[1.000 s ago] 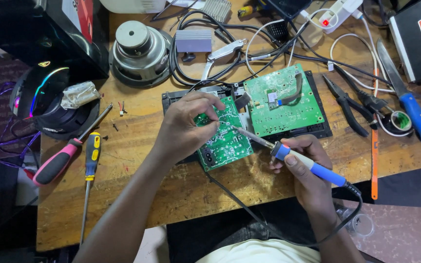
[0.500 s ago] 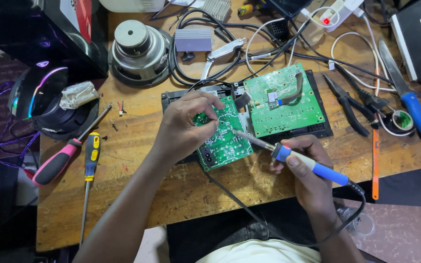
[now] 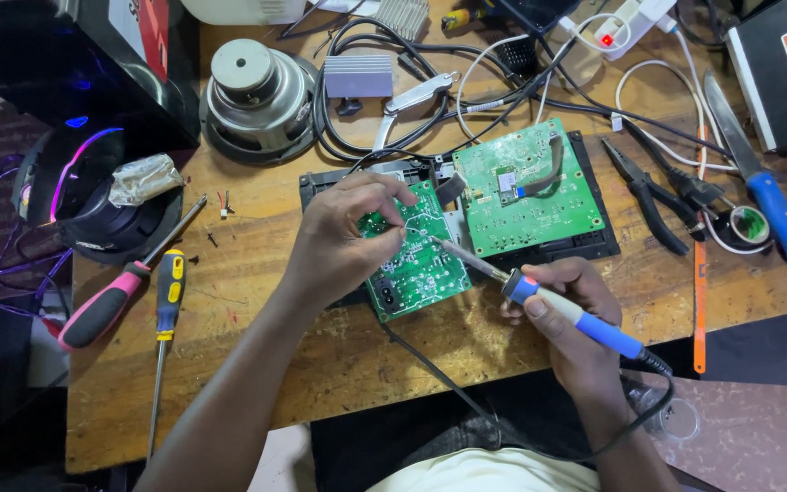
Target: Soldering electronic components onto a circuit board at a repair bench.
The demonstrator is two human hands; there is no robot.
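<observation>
**Bench entry: soldering iron on small green circuit board**

Item 1. Small green circuit board (image 3: 421, 264), near centre of the wooden workbench (image 3: 321, 355), lying flat and partly over a black tray (image 3: 594, 246). Its long axis runs roughly from 11 to 5 o'clock. Probably laid flat so its upper face meets the iron.

Item 2. Left hand (image 3: 343, 241), at 9 o'clock of the board. Fingers curled and pinched together over the board's upper edge, apparently steadying it or feeding something thin at the joint; what they pinch cannot be told.

Item 3. Right hand (image 3: 567, 310), at 4 o'clock of the board, closed pen-fashion around the soldering iron (image 3: 539, 301). Blue handle low toward 4 o'clock, metal tip pointing toward 10 o'clock and meeting the board beside the left fingertips. The slant likely keeps the hand clear of the hot end. Its black cord trails toward 6 o'clock.

Item 4. Larger green circuit board (image 3: 526, 187), at 2 o'clock, on the same tray.

Item 5. Surroundings: speaker driver (image 3: 257, 96) at 11 o'clock; pink-handled screwdriver (image 3: 107, 305) and yellow-handled screwdriver (image 3: 168, 301) at 9 o'clock; black pliers (image 3: 649, 196) and blue-handled knife (image 3: 762, 187) at 3 o'clock.
</observation>
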